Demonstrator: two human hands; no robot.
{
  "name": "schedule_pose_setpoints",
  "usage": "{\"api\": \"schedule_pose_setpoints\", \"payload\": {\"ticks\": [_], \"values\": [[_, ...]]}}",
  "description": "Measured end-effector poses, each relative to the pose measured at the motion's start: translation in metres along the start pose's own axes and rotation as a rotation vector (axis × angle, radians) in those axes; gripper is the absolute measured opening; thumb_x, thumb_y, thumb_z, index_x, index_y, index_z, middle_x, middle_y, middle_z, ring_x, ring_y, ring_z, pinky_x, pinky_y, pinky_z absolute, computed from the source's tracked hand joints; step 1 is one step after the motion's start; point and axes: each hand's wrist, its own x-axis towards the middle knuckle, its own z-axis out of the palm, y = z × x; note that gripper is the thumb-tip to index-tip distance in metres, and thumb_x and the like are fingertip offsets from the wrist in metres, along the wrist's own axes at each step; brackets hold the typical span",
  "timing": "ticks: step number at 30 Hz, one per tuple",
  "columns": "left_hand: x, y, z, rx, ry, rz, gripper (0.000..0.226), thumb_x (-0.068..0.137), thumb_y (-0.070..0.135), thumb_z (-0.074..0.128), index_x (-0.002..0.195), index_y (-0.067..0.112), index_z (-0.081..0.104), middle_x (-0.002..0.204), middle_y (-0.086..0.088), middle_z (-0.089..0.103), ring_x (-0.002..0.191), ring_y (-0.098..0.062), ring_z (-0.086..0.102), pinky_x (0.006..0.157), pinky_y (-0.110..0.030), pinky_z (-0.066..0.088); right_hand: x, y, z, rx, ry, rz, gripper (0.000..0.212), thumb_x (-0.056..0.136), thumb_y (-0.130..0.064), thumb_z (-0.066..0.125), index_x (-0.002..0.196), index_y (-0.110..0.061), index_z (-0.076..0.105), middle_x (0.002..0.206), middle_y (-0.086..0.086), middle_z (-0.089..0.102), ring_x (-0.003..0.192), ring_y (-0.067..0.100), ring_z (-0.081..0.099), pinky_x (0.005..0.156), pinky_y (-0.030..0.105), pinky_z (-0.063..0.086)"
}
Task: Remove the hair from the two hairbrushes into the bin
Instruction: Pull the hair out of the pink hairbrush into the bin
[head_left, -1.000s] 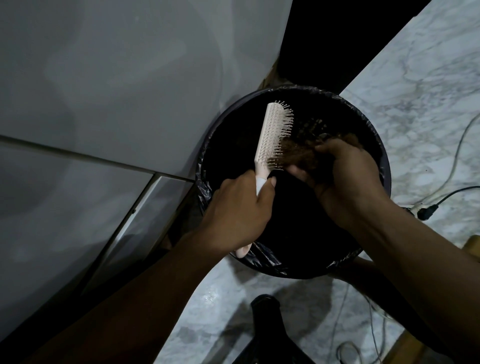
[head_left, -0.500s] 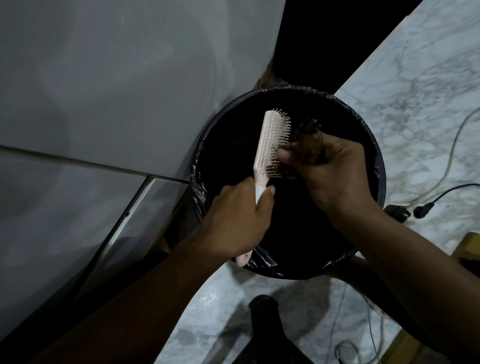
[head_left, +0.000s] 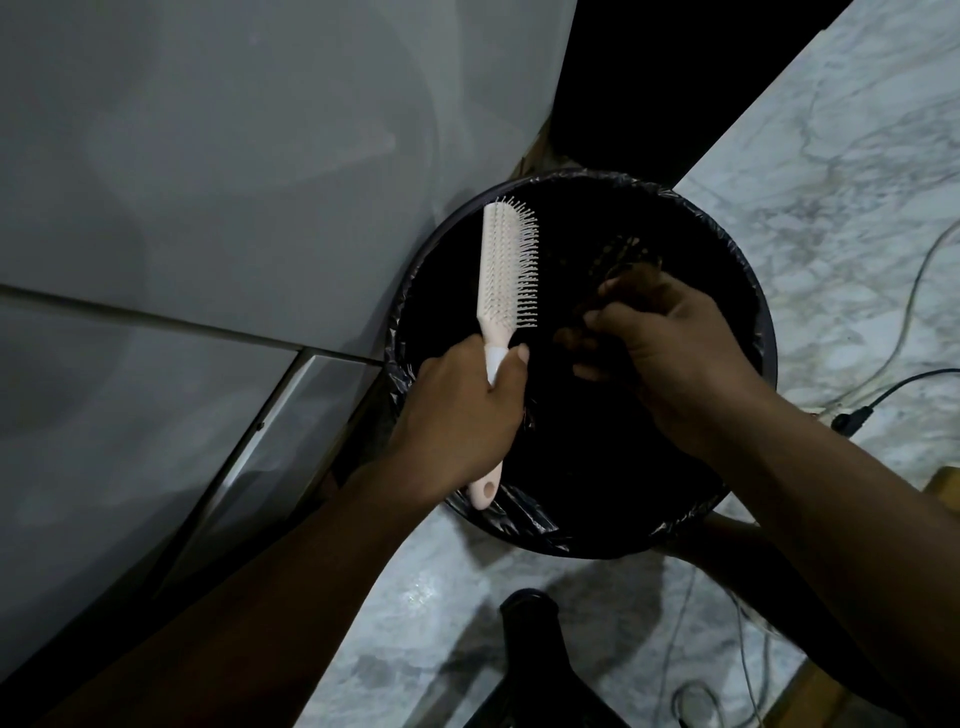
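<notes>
A pale pink hairbrush (head_left: 503, 270) is held upright over the left side of the round bin (head_left: 763, 364), which is lined with a black bag. My left hand (head_left: 462, 415) grips its handle, and the bristles face right and look bare. My right hand (head_left: 670, 353) hovers over the middle of the bin, apart from the brush, fingers pinched on a dark clump of hair (head_left: 631, 275). A faint dotted shape shows inside the bin behind that hand; what it is cannot be told. The bin's inside is dark.
A grey cabinet wall (head_left: 234, 182) stands hard against the bin's left. Marble floor (head_left: 857, 182) lies to the right with cables and a black plug (head_left: 852, 418). A dark bottle-like object (head_left: 535, 654) stands below the bin. Wood edge shows at lower right.
My right hand pulled the hair clump off the bristles and moved right, away from the brush. The brush shifted left and its bristles now look bare.
</notes>
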Motion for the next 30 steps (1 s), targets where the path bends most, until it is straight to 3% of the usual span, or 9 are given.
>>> {"api": "schedule_pose_setpoints", "payload": {"ticks": [8,12,14,17,20,22,24,26,30], "values": [[-0.001,-0.003,0.000,0.058,-0.021,0.034,0.036,0.099,0.048,0.048,0.072,0.025,0.046,0.062,0.006,0.059,0.060,-0.011,0.061,0.054,-0.028,0.037,0.001,0.006,-0.004,-0.374,0.024,0.050,0.028,0.081,-0.014,0.079,0.106,-0.009,0.065,0.093,0.013,0.072,0.085,0.033,0.073,0.079,0.043,0.061],[-0.002,-0.006,0.000,0.089,-0.049,0.067,0.034,0.098,0.052,0.046,0.080,0.024,0.051,0.069,0.004,0.063,0.066,-0.019,0.065,0.061,-0.035,0.049,0.000,0.004,-0.003,-0.509,0.087,0.054,0.047,0.061,-0.047,0.076,0.105,-0.036,0.065,0.120,0.002,0.067,0.114,0.027,0.064,0.097,0.047,0.054],[-0.004,-0.006,0.000,0.102,-0.049,0.092,0.033,0.098,0.053,0.045,0.081,0.025,0.050,0.070,0.004,0.063,0.067,-0.021,0.065,0.063,-0.037,0.051,-0.001,0.000,-0.003,-0.442,0.088,-0.030,0.041,0.073,-0.038,0.067,0.113,-0.044,0.065,0.125,-0.003,0.064,0.116,0.019,0.061,0.098,0.040,0.053],[-0.008,-0.002,0.000,0.136,-0.079,0.142,0.033,0.098,0.055,0.044,0.083,0.026,0.049,0.072,0.004,0.063,0.068,-0.022,0.066,0.066,-0.040,0.054,0.000,-0.003,-0.005,-0.219,0.000,-0.057,0.050,0.089,-0.020,0.050,0.136,-0.035,0.058,0.129,-0.008,0.063,0.113,0.011,0.062,0.094,0.031,0.052],[-0.012,0.001,0.003,0.181,-0.125,0.177,0.034,0.096,0.058,0.041,0.085,0.026,0.048,0.076,0.001,0.065,0.072,-0.026,0.067,0.071,-0.045,0.055,0.004,-0.001,-0.005,-0.115,-0.079,-0.072,0.038,0.089,-0.021,0.048,0.118,-0.029,0.071,0.118,-0.008,0.074,0.111,0.012,0.068,0.103,0.040,0.050],[-0.013,0.001,0.003,0.189,-0.131,0.187,0.035,0.096,0.058,0.040,0.084,0.026,0.047,0.076,0.000,0.065,0.072,-0.027,0.067,0.071,-0.046,0.055,0.006,0.001,-0.004,-0.077,-0.073,-0.035,0.023,0.096,-0.022,0.052,0.101,-0.018,0.074,0.101,-0.002,0.077,0.098,0.016,0.073,0.096,0.039,0.053],[-0.013,0.001,0.002,0.177,-0.132,0.193,0.034,0.097,0.056,0.042,0.082,0.026,0.046,0.073,0.001,0.064,0.069,-0.025,0.066,0.069,-0.045,0.055,0.006,0.001,-0.006,-0.110,-0.082,-0.030,0.029,0.099,-0.029,0.054,0.080,-0.012,0.069,0.078,0.001,0.071,0.077,0.017,0.070,0.080,0.036,0.053],[-0.012,0.000,0.000,0.175,-0.127,0.191,0.034,0.098,0.055,0.043,0.080,0.026,0.045,0.072,0.001,0.063,0.068,-0.024,0.066,0.068,-0.045,0.055,0.005,0.002,-0.008,-0.197,-0.090,-0.060,0.045,0.100,-0.037,0.054,0.063,-0.013,0.062,0.069,0.004,0.067,0.069,0.016,0.064,0.076,0.034,0.050],[-0.009,-0.001,0.000,0.194,-0.112,0.199,0.036,0.098,0.056,0.042,0.078,0.026,0.042,0.071,0.000,0.062,0.066,-0.026,0.066,0.066,-0.046,0.055,0.003,0.003,-0.006,-0.269,-0.069,-0.104,0.051,0.101,-0.040,0.053,0.086,0.008,0.064,0.066,0.011,0.057,0.059,0.022,0.052,0.063,0.036,0.046]]}}
